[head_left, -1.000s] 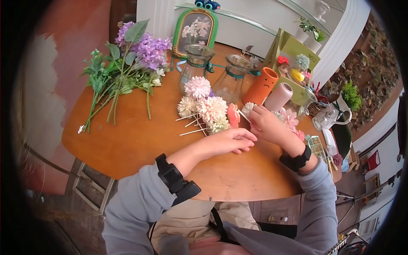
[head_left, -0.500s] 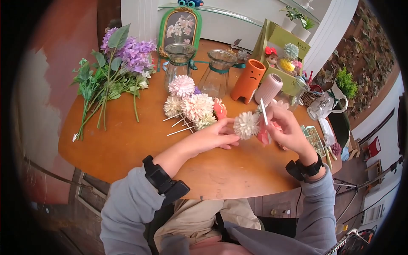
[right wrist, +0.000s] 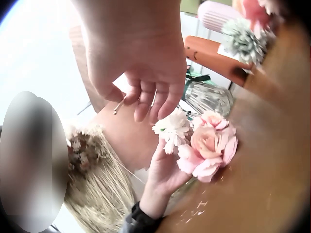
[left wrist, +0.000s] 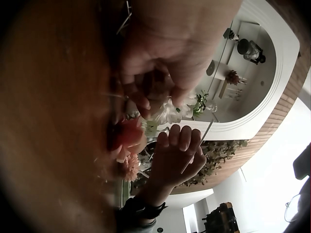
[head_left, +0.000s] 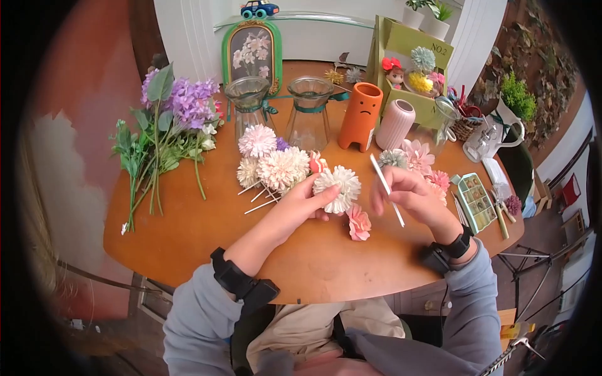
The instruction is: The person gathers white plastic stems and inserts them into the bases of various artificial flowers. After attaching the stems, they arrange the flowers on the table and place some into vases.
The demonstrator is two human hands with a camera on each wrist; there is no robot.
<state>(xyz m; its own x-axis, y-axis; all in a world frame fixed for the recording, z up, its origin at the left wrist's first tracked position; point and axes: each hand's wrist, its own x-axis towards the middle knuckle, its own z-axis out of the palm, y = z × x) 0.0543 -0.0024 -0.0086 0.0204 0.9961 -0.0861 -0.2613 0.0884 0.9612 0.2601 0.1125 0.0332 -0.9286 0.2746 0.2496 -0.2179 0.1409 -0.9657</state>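
A cream-white flower head (head_left: 338, 189) is held in the left hand (head_left: 302, 202), its thumb lying over the petals. The right hand (head_left: 411, 197) pinches a thin white stick (head_left: 387, 191), which slants between thumb and fingers, apart from the flower. In the right wrist view the same white flower (right wrist: 173, 130) shows beside a pink flower (right wrist: 208, 145). That pink flower (head_left: 359, 223) lies on the table just right of the left hand. Behind the left hand is a cluster of pale flower heads (head_left: 283, 168) with white sticks.
Purple flowers (head_left: 185, 103) and green stems lie at the left. Two glass vases (head_left: 308, 125), an orange vase (head_left: 359, 119) and a pink vase (head_left: 396, 125) stand behind. At the right are pink flowers (head_left: 419, 156), a divided box (head_left: 476, 202) and a white pitcher (head_left: 491, 139).
The left hand has taken hold of the white flower, which was by the right hand. The stick is apart from it in the right hand. The pink flower near the right hand now lies between the hands.
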